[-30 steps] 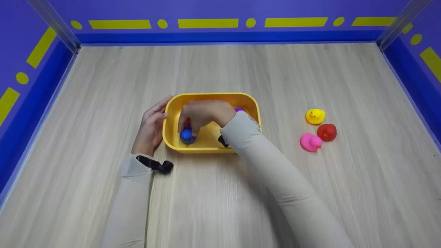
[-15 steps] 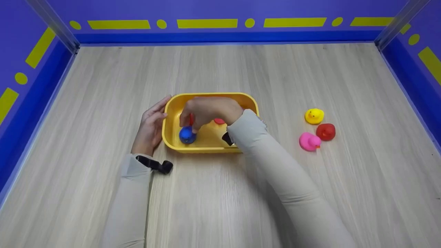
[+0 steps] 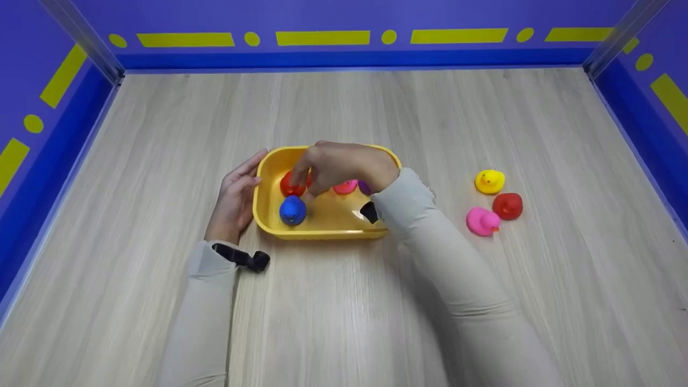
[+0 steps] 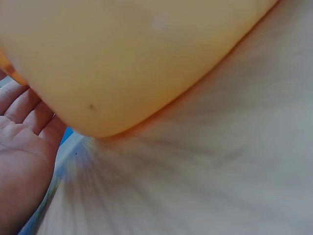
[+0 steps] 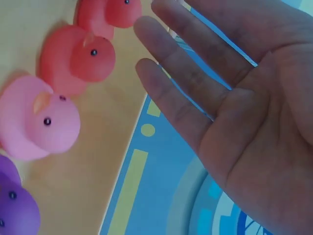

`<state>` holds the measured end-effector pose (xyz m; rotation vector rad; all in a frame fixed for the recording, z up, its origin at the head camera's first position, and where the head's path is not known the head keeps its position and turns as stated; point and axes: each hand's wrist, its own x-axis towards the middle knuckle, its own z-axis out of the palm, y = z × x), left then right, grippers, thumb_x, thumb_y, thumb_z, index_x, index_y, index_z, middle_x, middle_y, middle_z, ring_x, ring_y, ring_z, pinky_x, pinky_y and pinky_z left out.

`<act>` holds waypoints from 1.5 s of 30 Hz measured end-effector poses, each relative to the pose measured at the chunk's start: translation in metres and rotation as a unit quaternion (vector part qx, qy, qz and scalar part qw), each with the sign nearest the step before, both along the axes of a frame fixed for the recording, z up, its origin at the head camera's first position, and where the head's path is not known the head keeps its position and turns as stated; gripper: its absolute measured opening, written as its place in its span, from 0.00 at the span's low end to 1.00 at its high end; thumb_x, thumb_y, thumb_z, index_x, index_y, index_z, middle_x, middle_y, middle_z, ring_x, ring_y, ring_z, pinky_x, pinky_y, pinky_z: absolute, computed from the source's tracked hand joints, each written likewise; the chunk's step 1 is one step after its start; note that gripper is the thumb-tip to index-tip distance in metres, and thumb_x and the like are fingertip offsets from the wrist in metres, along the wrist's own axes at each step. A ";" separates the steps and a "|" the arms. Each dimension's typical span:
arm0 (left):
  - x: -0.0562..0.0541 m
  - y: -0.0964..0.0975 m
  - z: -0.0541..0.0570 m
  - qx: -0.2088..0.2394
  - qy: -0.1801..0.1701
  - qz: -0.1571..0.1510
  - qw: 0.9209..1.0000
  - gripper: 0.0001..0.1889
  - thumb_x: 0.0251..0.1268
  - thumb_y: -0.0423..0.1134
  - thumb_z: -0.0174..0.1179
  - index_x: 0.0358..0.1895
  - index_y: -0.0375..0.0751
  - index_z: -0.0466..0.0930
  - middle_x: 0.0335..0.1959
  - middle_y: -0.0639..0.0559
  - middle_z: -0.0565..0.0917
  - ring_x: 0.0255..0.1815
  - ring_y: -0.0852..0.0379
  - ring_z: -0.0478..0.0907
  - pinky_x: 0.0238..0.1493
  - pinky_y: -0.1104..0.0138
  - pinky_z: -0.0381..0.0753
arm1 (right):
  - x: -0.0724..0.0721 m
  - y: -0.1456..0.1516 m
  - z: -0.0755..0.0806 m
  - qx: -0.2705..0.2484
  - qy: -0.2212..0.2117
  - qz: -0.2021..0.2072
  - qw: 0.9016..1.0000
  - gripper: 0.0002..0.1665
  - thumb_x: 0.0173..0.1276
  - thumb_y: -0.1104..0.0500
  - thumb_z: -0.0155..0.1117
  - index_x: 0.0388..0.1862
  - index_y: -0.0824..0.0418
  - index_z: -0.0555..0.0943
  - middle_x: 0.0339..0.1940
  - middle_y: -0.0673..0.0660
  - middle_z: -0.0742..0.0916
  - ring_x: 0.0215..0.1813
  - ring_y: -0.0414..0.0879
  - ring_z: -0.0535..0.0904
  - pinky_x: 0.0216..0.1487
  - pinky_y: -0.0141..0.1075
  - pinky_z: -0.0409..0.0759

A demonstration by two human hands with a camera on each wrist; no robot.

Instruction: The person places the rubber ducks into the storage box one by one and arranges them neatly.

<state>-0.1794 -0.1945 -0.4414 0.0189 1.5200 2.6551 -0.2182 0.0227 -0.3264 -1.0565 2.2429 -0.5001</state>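
Note:
My left hand rests against the left end of a yellow plastic tub, its fingers extended along the outside wall. In the left wrist view the palm faces the tub. My right hand hovers over the tub's back half with nothing in its grasp; the right wrist view shows its fingers straight and apart. A blue rubber duck sits at the tub's left front, with a red rubber duck behind it. Under the right hand are a pink duck and a purple duck, partly hidden in the head view.
To the right on the wooden tabletop sit a yellow duck, a red duck and a pink duck, close together. Blue and purple walls with yellow marks bound the back and sides.
My right hand has let go of the blue duck and risen back and to the right, uncovering the red duck behind it. My left hand and the tub have stayed put.

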 end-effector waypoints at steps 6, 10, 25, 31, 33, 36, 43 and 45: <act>0.001 0.000 0.000 0.002 -0.001 0.003 1.000 0.31 0.59 0.21 0.39 0.70 0.23 0.57 0.64 0.46 0.74 0.68 0.54 0.67 0.72 0.61 0.62 | -0.002 0.015 0.003 -0.029 0.024 0.001 0.999 0.22 0.61 0.58 0.69 0.56 0.56 0.82 0.47 0.51 0.87 0.44 0.43 0.82 0.46 0.32 0.84; 0.001 0.000 0.000 -0.001 0.002 0.005 1.000 0.30 0.59 0.21 0.39 0.69 0.23 0.58 0.66 0.44 0.73 0.69 0.53 0.66 0.72 0.62 0.62 | -0.002 0.026 0.005 -0.036 0.040 -0.003 0.999 0.23 0.61 0.57 0.70 0.57 0.57 0.82 0.49 0.51 0.87 0.48 0.42 0.81 0.53 0.34 0.82; -0.001 0.000 0.000 0.003 -0.001 0.010 1.000 0.31 0.58 0.21 0.38 0.69 0.23 0.59 0.60 0.49 0.78 0.67 0.54 0.69 0.71 0.63 0.64 | -0.002 0.082 0.016 -0.031 0.059 -0.093 0.993 0.24 0.62 0.54 0.68 0.58 0.52 0.81 0.57 0.50 0.83 0.59 0.49 0.76 0.59 0.43 0.79; 0.000 0.000 0.000 0.000 0.001 0.004 1.000 0.30 0.59 0.21 0.39 0.69 0.24 0.58 0.69 0.41 0.69 0.71 0.51 0.64 0.72 0.62 0.63 | -0.003 0.104 0.016 -0.042 0.065 -0.103 0.992 0.24 0.62 0.57 0.68 0.59 0.55 0.80 0.57 0.55 0.84 0.60 0.52 0.77 0.61 0.46 0.78; 0.001 -0.001 0.000 -0.002 0.003 0.000 1.000 0.31 0.59 0.21 0.39 0.70 0.24 0.57 0.72 0.38 0.64 0.72 0.50 0.62 0.72 0.62 0.62 | -0.004 0.111 0.015 -0.047 0.068 -0.105 0.991 0.25 0.62 0.57 0.68 0.59 0.56 0.80 0.57 0.56 0.84 0.59 0.53 0.77 0.62 0.47 0.77; 0.001 -0.002 0.000 -0.002 0.004 -0.005 1.000 0.31 0.59 0.22 0.39 0.70 0.25 0.57 0.73 0.37 0.61 0.73 0.50 0.61 0.71 0.62 0.63 | -0.005 0.122 0.014 -0.045 0.070 -0.113 0.990 0.25 0.61 0.57 0.69 0.59 0.56 0.80 0.57 0.56 0.84 0.59 0.54 0.77 0.61 0.48 0.77; 0.000 -0.002 -0.001 -0.006 0.004 -0.008 1.000 0.31 0.60 0.21 0.39 0.71 0.26 0.56 0.73 0.37 0.61 0.73 0.50 0.61 0.72 0.63 0.62 | -0.005 0.148 0.012 -0.031 0.075 -0.138 0.987 0.25 0.61 0.56 0.69 0.59 0.54 0.80 0.56 0.54 0.84 0.56 0.51 0.77 0.58 0.46 0.79; 0.000 -0.002 -0.001 -0.009 0.001 -0.006 1.000 0.31 0.60 0.22 0.39 0.71 0.26 0.57 0.73 0.37 0.61 0.73 0.51 0.62 0.71 0.63 0.63 | -0.005 0.156 0.011 -0.025 0.075 -0.147 0.986 0.25 0.61 0.57 0.69 0.58 0.54 0.80 0.55 0.54 0.84 0.56 0.51 0.77 0.57 0.46 0.79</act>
